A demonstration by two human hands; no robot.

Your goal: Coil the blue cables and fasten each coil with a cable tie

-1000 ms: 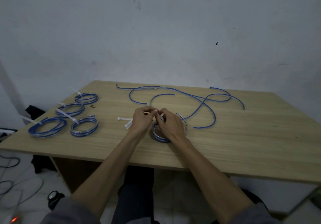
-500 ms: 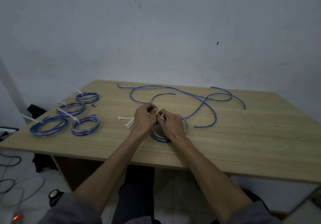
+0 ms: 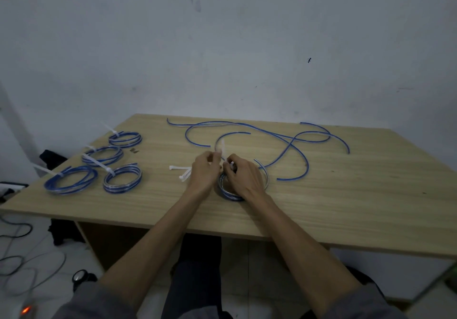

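Pinching the cable tie [image 3: 222, 148] upright, left hand [image 3: 204, 173] meets right hand [image 3: 243, 176], whose grip holds the coil [image 3: 228, 193].

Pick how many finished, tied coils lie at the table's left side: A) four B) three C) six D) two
A: four tied coils lie at the left of the table, each with a white tie, apart from the coil under the hands.
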